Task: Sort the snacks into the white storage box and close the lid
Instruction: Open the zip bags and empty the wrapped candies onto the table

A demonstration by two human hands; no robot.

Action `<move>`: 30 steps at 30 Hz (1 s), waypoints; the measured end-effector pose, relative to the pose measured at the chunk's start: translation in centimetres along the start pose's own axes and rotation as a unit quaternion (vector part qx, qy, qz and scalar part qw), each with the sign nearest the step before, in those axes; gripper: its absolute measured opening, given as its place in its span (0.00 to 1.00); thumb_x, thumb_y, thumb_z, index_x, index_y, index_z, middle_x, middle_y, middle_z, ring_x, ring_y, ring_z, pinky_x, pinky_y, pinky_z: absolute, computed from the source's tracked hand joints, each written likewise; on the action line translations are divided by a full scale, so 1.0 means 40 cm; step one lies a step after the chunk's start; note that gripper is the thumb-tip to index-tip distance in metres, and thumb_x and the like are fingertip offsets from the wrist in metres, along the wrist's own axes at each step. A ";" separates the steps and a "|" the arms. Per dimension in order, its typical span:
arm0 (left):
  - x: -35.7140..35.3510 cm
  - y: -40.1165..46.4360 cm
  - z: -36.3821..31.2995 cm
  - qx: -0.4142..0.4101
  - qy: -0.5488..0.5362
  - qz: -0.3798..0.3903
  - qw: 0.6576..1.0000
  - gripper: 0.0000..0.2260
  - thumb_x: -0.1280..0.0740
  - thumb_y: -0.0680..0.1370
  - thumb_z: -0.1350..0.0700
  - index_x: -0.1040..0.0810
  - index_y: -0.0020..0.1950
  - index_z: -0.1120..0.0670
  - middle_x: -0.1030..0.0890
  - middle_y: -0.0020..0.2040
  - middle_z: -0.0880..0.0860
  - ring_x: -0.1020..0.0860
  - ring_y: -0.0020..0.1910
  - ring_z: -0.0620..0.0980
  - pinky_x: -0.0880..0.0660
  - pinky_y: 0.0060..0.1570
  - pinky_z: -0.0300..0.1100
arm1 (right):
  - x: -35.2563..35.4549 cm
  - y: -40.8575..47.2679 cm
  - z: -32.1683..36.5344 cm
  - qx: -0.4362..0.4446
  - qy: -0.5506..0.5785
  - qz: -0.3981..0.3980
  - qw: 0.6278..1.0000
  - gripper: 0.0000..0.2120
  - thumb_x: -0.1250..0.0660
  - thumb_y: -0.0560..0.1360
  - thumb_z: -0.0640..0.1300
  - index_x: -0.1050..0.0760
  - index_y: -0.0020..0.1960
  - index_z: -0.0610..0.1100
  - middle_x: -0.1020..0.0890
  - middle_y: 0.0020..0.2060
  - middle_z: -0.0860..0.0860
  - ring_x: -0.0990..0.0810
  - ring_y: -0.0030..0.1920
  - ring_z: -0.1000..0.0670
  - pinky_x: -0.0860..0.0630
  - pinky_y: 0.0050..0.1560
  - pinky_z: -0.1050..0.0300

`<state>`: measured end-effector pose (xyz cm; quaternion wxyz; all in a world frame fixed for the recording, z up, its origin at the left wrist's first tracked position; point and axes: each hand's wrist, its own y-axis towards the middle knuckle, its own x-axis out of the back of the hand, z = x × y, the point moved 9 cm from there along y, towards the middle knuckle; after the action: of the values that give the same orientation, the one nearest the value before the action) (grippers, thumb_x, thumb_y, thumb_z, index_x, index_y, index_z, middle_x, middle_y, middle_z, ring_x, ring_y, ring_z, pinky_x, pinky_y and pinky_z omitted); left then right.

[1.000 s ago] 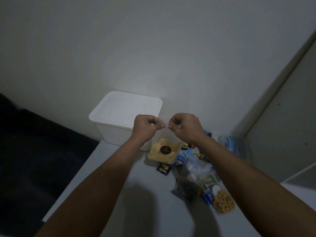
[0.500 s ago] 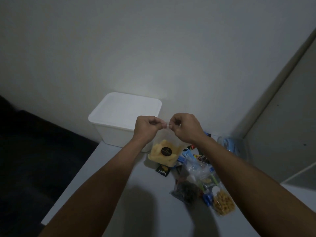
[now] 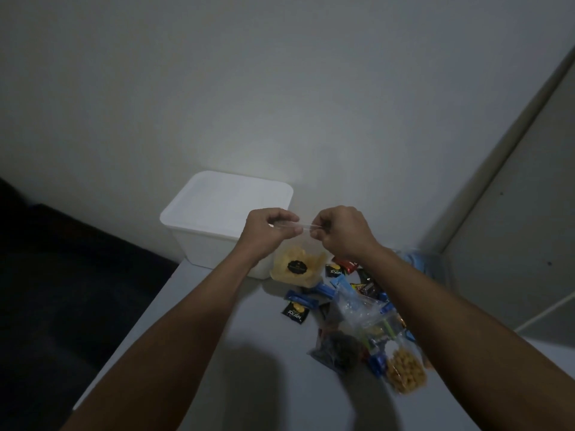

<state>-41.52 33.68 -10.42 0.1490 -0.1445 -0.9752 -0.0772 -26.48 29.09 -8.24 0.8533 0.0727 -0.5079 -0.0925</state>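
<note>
A clear bag of yellow chips [image 3: 297, 268] with a round black label hangs above the table, right of the white storage box [image 3: 214, 247]. My left hand [image 3: 269, 231] and my right hand [image 3: 340, 233] each pinch the bag's clear top edge, close together. The box stands at the table's far left corner with its white lid [image 3: 228, 202] on. A pile of snacks [image 3: 361, 325] lies on the table under my right forearm: clear bags, blue packets, a bag of round yellow balls [image 3: 404, 370], a bag of dark pieces [image 3: 337, 353] and a small black sachet [image 3: 294, 312].
The grey table [image 3: 249, 384] ends at a left edge beside a dark floor area. A plain wall stands directly behind the box. A blue-tinted plastic item [image 3: 420, 262] sits at the far right corner by a door frame.
The chip bag has shifted slightly while both hands keep pinching its top edge. More of the small packets below it now show. The view has tilted a little.
</note>
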 end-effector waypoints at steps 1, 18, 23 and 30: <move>-0.006 -0.001 -0.002 0.003 0.003 0.004 1.000 0.07 0.23 0.69 0.59 0.15 0.45 0.57 0.16 0.41 0.50 0.20 0.41 0.41 0.27 0.42 0.32 | 0.001 0.000 0.003 0.001 0.002 -0.003 1.000 0.03 0.27 0.72 0.45 0.16 0.45 0.47 0.15 0.38 0.49 0.19 0.41 0.48 0.22 0.50 0.49; 0.007 0.018 -0.059 -0.064 0.158 -0.010 0.985 0.05 0.22 0.67 0.57 0.15 0.40 0.52 0.18 0.39 0.46 0.23 0.45 0.45 0.30 0.44 0.39 | 0.029 -0.003 -0.027 -0.031 0.063 -0.002 0.998 0.08 0.23 0.68 0.46 0.15 0.46 0.45 0.15 0.36 0.48 0.20 0.36 0.53 0.27 0.37 0.64; 0.036 0.028 -0.060 -0.058 0.162 -0.047 0.984 0.03 0.23 0.68 0.59 0.15 0.39 0.54 0.19 0.37 0.49 0.23 0.43 0.46 0.30 0.45 0.39 | 0.040 0.000 -0.040 -0.040 0.101 0.006 0.994 0.10 0.22 0.68 0.42 0.15 0.48 0.42 0.15 0.39 0.47 0.18 0.40 0.51 0.23 0.42 0.63; 0.001 0.025 -0.070 -0.069 0.209 0.021 0.975 0.04 0.23 0.69 0.56 0.15 0.42 0.52 0.21 0.38 0.41 0.24 0.45 0.42 0.30 0.47 0.39 | 0.046 -0.003 -0.065 -0.058 0.072 -0.006 0.996 0.04 0.23 0.69 0.41 0.15 0.42 0.42 0.16 0.35 0.49 0.21 0.33 0.55 0.24 0.38 0.65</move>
<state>-40.51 34.12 -7.65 0.3409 -0.1556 -0.9116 -0.1692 -23.35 28.63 -7.93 0.8901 0.0328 -0.4381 -0.1216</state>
